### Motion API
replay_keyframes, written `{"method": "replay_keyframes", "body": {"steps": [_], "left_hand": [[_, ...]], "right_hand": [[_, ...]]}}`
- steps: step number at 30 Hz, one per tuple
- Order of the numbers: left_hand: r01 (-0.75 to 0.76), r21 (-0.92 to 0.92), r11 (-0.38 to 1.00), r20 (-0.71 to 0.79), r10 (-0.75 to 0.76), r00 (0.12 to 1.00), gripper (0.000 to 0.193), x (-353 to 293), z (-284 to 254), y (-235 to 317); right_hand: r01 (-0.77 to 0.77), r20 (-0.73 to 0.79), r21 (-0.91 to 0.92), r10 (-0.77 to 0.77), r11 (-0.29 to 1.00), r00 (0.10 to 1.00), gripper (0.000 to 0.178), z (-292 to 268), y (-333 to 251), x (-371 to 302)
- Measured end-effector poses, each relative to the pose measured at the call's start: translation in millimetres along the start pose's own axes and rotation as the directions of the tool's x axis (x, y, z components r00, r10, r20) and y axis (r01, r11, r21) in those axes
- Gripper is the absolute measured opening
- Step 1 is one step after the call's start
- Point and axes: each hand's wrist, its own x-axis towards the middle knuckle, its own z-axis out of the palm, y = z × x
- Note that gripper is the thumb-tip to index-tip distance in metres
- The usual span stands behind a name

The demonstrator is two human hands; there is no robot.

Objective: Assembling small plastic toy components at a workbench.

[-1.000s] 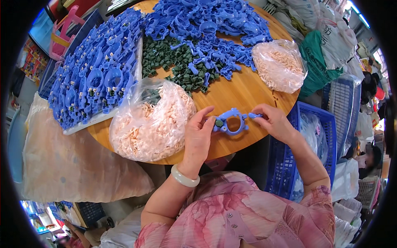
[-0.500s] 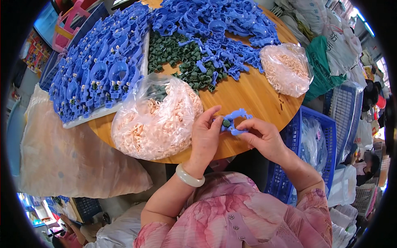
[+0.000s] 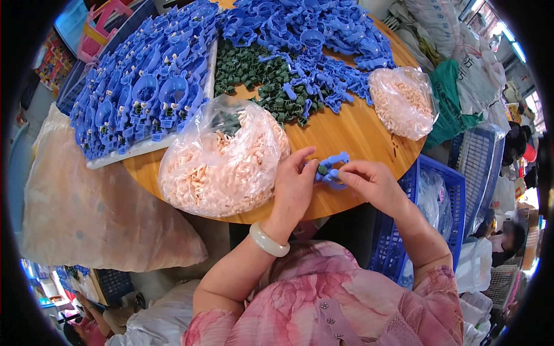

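Near the front edge of the round wooden table, I hold a small blue plastic part (image 3: 333, 173) with a dark green piece (image 3: 322, 169) set in it. My left hand (image 3: 293, 181) grips its left side between thumb and fingers; a pale bangle circles that wrist. Thumb and fingertips of my right hand (image 3: 374, 183) are closed on its right side. Just left of my left hand rests an open clear bag of pale peach plastic pieces (image 3: 222, 167). Beyond my hands lie a heap of dark green pieces (image 3: 248, 68) and loose blue plastic parts (image 3: 311, 34).
A white-edged board (image 3: 124, 154) at the left carries rows of blue assemblies. Another bag of peach pieces (image 3: 402, 104) sits at the table's right. Below it stands a blue crate (image 3: 453, 230) holding clear plastic. A large translucent sack (image 3: 98, 213) fills the floor at left.
The blue part has turned and tilted between my hands, and its opening looks narrower. Both hands have shifted slightly right in the picture, as has the table.
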Motion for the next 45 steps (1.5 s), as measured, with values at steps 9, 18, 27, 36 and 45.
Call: {"method": "replay_keyframes", "body": {"steps": [9,18,27,36,45], "left_hand": [[-0.016,0.108,0.994,0.003,0.016,1.000,0.030,6.8,-0.6,-6.5],[-0.083,0.031,0.996,-0.037,0.085,0.996,0.028,11.0,6.9,-14.4],[-0.095,0.130,0.987,0.034,0.091,0.995,0.030,17.9,3.3,-12.6],[-0.122,0.068,0.990,-0.039,0.125,0.991,0.028,19.3,8.7,-13.9],[-0.113,0.088,0.990,-0.038,0.116,0.992,0.028,21.4,11.0,-13.2]], "right_hand": [[0.011,0.038,0.014,-0.011,1.000,0.999,0.021,-1.1,8.2,-0.2],[0.032,0.041,-0.013,-0.031,0.999,0.999,0.020,-8.1,10.7,-0.1],[0.171,-0.137,-0.413,-0.247,0.894,0.959,0.014,-1.2,7.8,-5.4],[0.340,-0.116,-0.624,-0.513,0.704,0.850,0.016,-0.5,11.7,-1.0],[0.395,-0.118,-0.575,-0.550,0.717,0.827,0.018,0.4,17.2,3.0]]}}
